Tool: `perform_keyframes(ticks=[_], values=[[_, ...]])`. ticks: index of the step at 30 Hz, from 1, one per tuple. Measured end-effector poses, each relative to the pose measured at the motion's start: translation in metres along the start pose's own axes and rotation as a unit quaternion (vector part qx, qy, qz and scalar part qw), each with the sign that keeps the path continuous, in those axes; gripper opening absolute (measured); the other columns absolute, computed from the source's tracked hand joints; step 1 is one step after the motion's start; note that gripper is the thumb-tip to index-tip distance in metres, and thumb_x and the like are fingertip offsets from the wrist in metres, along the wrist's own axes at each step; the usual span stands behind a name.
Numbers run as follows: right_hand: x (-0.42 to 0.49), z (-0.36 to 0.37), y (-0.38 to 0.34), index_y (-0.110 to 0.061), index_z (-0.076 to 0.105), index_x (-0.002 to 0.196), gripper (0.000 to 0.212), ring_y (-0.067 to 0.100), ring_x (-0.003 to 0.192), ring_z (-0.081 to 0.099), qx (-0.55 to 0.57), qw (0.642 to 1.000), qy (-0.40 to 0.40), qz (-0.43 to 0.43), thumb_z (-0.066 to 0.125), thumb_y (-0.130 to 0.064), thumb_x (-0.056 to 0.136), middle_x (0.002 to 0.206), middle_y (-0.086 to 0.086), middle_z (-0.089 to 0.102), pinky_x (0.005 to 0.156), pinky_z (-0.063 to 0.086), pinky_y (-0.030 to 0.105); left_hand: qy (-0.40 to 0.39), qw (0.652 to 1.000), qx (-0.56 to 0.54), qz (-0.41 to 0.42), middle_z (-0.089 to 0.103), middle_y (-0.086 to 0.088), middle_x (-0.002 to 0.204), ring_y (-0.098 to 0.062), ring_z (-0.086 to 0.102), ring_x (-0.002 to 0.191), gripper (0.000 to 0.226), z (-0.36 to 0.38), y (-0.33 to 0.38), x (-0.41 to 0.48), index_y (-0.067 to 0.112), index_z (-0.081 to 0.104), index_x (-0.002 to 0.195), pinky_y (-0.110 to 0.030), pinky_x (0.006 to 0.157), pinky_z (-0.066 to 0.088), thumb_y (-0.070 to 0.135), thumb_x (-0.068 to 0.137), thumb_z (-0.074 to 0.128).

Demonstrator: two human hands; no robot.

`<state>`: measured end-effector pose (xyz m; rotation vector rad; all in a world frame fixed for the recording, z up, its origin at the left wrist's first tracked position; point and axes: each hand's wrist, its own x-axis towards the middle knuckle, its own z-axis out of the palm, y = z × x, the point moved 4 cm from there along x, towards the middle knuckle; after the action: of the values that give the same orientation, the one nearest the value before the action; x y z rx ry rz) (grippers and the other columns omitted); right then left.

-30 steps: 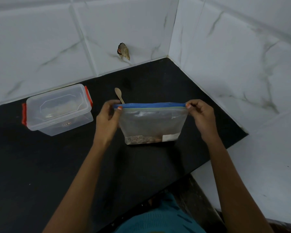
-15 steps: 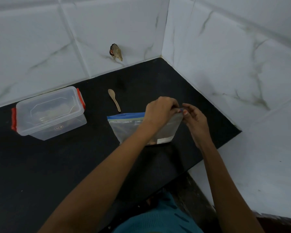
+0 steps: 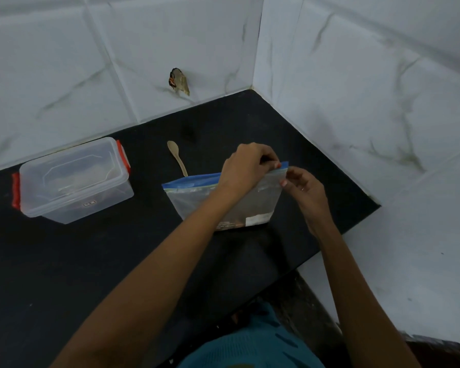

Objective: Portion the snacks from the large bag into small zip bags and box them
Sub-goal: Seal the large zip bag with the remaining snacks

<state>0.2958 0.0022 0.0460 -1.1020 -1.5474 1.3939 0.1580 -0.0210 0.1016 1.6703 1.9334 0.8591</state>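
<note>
**A:** What's the setting in the head view?

**B:** A black surface [image 3: 91, 261] runs into a corner of white marbled wall tiles [image 3: 64, 62]. One tile on the back wall has a small ragged hole [image 3: 179, 82] in it. At the bottom edge there's a bit of teal clothing [image 3: 252, 343].

**A:** Where's the zip bag?

**B:** The zip bag [image 3: 197, 197] stands upright on the surface, right of centre, near the side wall. It's clear with a blue strip [image 3: 191, 180] along the top and a white label low down. Something brownish sits at the bottom, but I can't make out what.

**A:** And the hands?

**B:** The left hand [image 3: 247, 166] reaches across the front of the bag to its upper right corner. Its fingers [image 3: 272, 162] are curled and pinching the blue strip there. The right hand [image 3: 303, 189] is just beside it, thumb and forefinger closed on the bag's right edge, just under the same corner. The two hands are close together but not quite touching.

**A:** Is the box there?

**B:** Yes, the box [image 3: 72, 181] is a clear plastic one with its lid on and red clips at both ends. It's well to the left of the bag.

**A:** Anything else?

**B:** A pale wooden spoon [image 3: 177, 156] lies flat behind the bag, bowl towards the back wall. Its handle end meets the blue strip in the picture.
</note>
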Motion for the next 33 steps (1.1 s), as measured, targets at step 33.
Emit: perform_keyframes(ticks=[33], values=[[0.003, -0.005, -0.009, -0.009, 0.064, 0.103, 0.019, 0.002, 0.081, 0.061, -0.052, 0.997, 0.058, -0.005, 0.061, -0.010, 0.085, 0.089, -0.002, 0.064, 0.067, 0.050, 0.009, 0.005, 0.983, 0.177, 0.038, 0.058, 0.002, 0.108, -0.013, 0.053, 0.100, 0.022, 0.001, 0.006, -0.010, 0.019, 0.062, 0.112, -0.027, 0.085, 0.042, 0.025, 0.092, 0.053]])
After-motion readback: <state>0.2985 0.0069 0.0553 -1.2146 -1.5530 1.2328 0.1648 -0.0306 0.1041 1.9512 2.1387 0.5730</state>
